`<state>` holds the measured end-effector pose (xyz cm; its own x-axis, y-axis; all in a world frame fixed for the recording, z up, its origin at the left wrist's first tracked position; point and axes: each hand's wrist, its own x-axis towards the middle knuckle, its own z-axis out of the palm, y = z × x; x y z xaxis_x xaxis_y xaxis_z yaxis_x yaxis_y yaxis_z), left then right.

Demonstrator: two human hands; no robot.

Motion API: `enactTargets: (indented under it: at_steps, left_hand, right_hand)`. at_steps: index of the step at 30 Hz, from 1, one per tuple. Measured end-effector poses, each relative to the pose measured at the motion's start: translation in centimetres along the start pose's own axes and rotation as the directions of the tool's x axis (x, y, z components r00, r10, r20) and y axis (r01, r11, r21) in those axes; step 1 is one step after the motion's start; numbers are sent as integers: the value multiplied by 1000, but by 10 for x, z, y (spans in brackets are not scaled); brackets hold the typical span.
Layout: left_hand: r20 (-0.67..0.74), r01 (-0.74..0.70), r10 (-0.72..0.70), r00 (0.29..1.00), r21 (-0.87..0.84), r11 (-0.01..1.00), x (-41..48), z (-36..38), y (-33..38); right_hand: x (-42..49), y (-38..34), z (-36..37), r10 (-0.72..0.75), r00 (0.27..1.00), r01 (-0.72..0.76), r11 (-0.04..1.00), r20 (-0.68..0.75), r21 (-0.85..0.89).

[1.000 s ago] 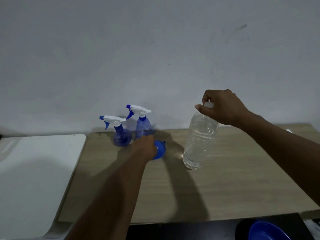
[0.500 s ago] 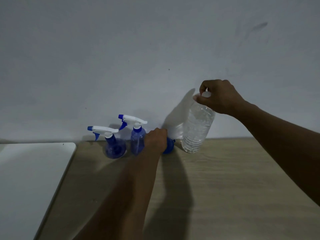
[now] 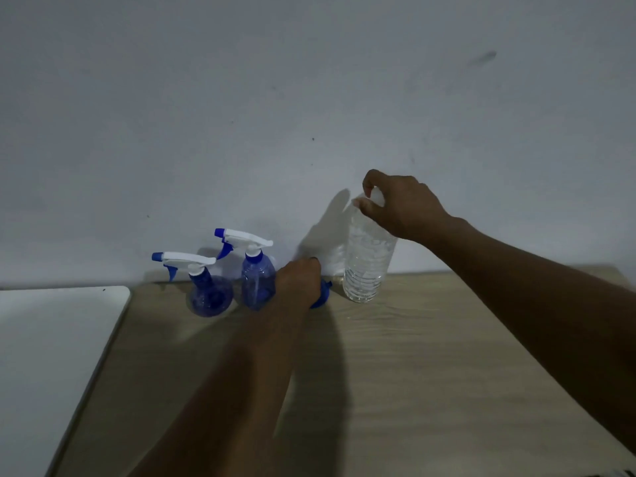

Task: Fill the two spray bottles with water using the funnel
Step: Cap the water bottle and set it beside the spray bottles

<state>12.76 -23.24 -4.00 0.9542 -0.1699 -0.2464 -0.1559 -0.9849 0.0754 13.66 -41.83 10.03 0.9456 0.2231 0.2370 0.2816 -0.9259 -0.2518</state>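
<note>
While my right hand (image 3: 399, 208) pinches the water bottle (image 3: 366, 266) by its cap and my left hand (image 3: 298, 282) grips the funnel (image 3: 322, 298), my wrist could topple the spray bottle (image 3: 257, 282) just left.

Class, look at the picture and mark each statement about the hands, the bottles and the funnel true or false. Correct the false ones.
1. The round spray bottle and the taller spray bottle both have their trigger heads on. True.
2. The right hand holds the water bottle by its base. False: it grips the cap end at the top.
3. The left hand is on the blue funnel. True.
4. The water bottle lies on its side. False: it is upright.
5. The blue funnel sits in a spray bottle's neck. False: it is under the left hand, between the taller spray bottle and the water bottle.
</note>
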Motion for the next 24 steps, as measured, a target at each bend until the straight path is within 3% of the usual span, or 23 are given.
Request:
enactTargets:
  at_steps: [6, 11, 24]
  left_hand:
    - [-114, -72, 61, 992, -97, 993, -39, -20, -1]
    - [-64, -117, 105, 992, -222, 968, -69, -44, -4]
    - [-151, -286, 250, 956, -309, 907, -97, -96, 25]
  right_hand:
    - [-19, -7, -4, 30, 996, -41, 991, -89, -129]
    - [-27, -24, -21, 138, 988, -134, 989, 68, -66]
    - [-119, -28, -68, 293, 956, -294, 955, 11, 32]
